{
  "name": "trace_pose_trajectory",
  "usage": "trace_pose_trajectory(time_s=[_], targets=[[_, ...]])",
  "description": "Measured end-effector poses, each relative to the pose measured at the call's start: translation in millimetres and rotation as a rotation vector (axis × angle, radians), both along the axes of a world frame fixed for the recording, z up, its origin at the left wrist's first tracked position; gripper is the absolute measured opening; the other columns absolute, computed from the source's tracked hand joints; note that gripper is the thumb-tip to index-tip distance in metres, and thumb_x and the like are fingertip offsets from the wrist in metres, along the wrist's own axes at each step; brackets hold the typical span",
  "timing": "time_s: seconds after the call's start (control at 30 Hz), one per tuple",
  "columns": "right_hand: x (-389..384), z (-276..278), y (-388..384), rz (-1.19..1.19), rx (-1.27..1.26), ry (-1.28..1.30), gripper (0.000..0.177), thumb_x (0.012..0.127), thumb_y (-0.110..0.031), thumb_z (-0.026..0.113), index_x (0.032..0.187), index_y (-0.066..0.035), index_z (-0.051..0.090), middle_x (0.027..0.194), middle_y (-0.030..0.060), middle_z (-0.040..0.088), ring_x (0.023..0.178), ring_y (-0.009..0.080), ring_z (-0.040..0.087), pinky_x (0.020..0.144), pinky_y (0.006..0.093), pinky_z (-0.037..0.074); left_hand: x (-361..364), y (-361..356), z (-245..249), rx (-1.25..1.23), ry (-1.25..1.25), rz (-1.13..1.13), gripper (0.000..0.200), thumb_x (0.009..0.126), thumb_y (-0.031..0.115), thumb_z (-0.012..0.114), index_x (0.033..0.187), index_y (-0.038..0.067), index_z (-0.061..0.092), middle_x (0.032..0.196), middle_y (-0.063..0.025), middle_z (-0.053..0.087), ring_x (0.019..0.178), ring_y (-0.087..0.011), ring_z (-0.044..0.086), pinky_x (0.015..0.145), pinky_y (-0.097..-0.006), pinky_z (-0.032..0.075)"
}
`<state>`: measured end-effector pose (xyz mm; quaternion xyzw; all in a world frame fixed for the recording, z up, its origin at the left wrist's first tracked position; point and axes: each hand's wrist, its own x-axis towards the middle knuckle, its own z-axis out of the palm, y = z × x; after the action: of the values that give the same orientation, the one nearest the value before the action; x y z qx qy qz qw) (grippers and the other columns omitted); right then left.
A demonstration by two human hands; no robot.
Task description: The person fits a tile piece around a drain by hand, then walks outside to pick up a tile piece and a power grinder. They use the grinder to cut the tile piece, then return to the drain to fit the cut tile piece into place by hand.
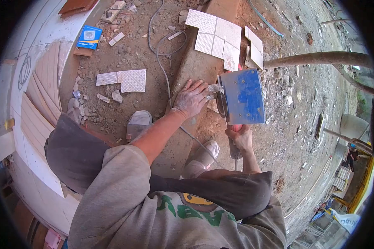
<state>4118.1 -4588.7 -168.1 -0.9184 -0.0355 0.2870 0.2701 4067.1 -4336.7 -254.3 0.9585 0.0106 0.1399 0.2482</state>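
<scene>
My right hand (240,139) is wrapped round the handle of an angle grinder (235,152). A wide blue and clear guard plate (245,97) is fixed over the grinder, and its cutting disc (222,101) shows at the plate's left edge. Dust covers my left hand (191,98), whose fingers press on a small patterned tile piece (212,88) close beside the disc. The tile lies over a concrete ledge (187,70); the guard hides part of it. Larger white patterned tiles (218,37) lie farther along that ledge.
A grey cable (164,70) runs across the ground and past my left hand. Another cut tile (122,79) and a blue box (89,37) lie to the left among rubble. A wooden pole (315,59) stretches to the right. My shoes (140,120) stand near the ledge.
</scene>
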Motion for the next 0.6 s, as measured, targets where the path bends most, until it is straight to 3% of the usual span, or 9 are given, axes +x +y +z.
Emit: trace_pose_trajectory(time_s=[0.6], targets=[[1.0, -3.7, 1.8, 0.012, -0.003, 0.017, 0.070, 0.065, -0.032, 0.075, 0.122, 0.001, 0.053, 0.105, 0.0242, 0.067, 0.101, 0.0375, 0.065, 0.088, 0.0410, 0.049, 0.5, 2.6, 3.4, -0.026, -0.009, -0.001, 0.036, 0.088, 0.027, 0.059, 0.118, 0.009, 0.065, 0.131, -0.0053, 0.056, 0.131, -0.0222, 0.044, 0.114, -0.0471, 0.027]])
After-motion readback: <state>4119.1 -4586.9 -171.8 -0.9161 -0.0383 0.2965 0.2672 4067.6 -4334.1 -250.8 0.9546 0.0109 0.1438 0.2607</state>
